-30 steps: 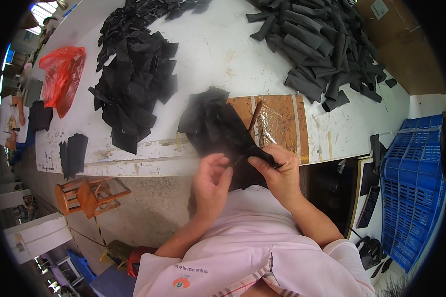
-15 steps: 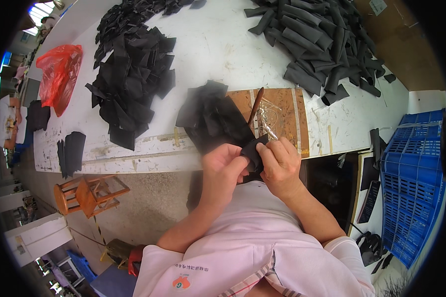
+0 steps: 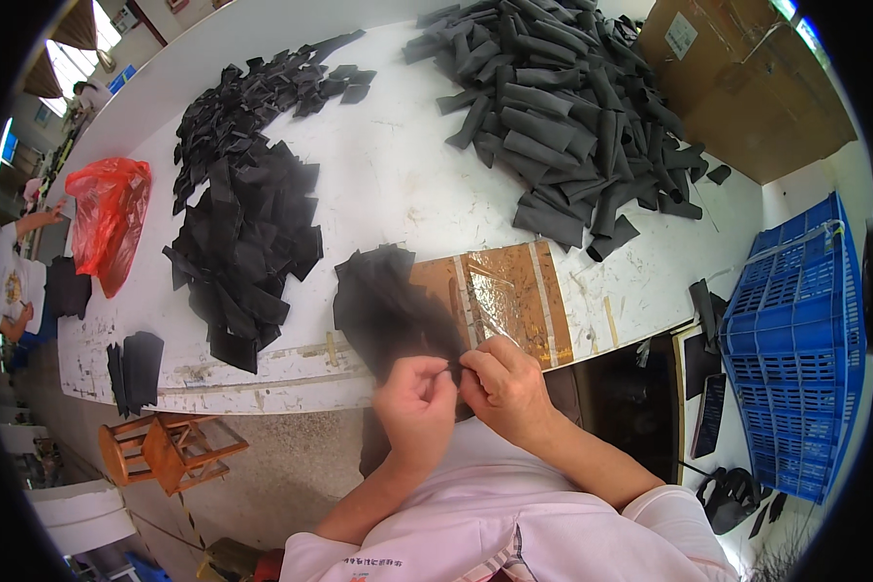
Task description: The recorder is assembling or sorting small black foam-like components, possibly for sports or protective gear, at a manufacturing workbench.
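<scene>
My left hand (image 3: 415, 400) and my right hand (image 3: 502, 386) meet at the near edge of the white table (image 3: 398, 184), fingertips pinched together on a black fabric piece (image 3: 388, 310). That piece spreads from my fingers back over a brown board (image 3: 514, 296) covered with clear tape. Its part under my hands is hidden. A heap of flat black fabric cut-outs (image 3: 247, 218) lies to the left. A bigger heap of rolled black fabric pieces (image 3: 567, 112) lies at the far right.
A red plastic bag (image 3: 107, 223) and a few black pieces (image 3: 136, 364) sit at the table's left end. A blue crate (image 3: 795, 339) stands at my right, a cardboard box (image 3: 747, 87) behind it. A small wooden stool (image 3: 170, 451) is on the floor. Another person (image 3: 10, 291) works far left.
My hands have drawn closer together and nearer to my body, bunching the black fabric piece at the table edge. A thin stick seen by the board half a second ago is out of sight.
</scene>
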`<state>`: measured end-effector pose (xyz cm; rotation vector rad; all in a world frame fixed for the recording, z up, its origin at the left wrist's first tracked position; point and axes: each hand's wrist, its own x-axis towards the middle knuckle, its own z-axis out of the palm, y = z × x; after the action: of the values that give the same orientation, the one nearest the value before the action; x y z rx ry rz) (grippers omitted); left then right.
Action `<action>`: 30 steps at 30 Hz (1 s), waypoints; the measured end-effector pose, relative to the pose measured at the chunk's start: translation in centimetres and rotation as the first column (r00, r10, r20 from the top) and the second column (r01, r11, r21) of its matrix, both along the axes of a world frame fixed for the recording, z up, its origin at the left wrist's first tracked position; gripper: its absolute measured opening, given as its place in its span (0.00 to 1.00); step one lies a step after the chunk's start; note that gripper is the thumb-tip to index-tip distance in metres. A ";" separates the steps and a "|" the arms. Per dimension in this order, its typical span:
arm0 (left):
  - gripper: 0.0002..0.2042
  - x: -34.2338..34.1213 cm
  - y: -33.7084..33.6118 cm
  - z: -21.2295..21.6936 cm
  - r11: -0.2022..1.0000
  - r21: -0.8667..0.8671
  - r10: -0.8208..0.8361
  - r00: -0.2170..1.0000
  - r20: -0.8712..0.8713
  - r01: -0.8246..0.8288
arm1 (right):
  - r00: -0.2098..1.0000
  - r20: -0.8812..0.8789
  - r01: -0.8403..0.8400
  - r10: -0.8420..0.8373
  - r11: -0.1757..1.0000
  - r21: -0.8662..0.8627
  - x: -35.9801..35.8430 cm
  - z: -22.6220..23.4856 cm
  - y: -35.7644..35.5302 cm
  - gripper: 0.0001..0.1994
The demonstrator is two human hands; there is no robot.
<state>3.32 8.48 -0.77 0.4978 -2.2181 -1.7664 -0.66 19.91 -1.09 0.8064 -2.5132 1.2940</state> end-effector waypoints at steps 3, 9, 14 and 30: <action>0.10 -0.7 -1.3 0.9 0.864 0.503 -0.087 0.989 0.117 0.017 | 0.999 0.043 0.036 -0.032 0.994 -0.101 -0.7 -0.9 0.4 0.09; 0.15 -0.4 -3.2 0.7 0.612 0.768 -0.341 0.939 0.042 0.188 | 0.258 0.798 0.233 0.544 0.767 -0.598 -1.4 0.1 1.5 0.02; 0.10 -0.8 -0.9 -0.4 0.994 0.067 0.088 0.995 -0.049 -0.084 | 0.153 0.694 0.290 0.703 0.640 -0.712 -0.6 -0.6 0.5 0.06; 0.13 -0.2 -0.8 1.4 0.985 0.051 -0.147 0.952 -0.268 0.167 | 0.761 0.433 -0.039 0.483 0.701 -0.712 -1.7 2.3 1.0 0.06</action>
<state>3.07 7.66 0.60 0.0919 -2.0615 -1.8741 -2.36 20.89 1.23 0.6687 -1.9877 2.7199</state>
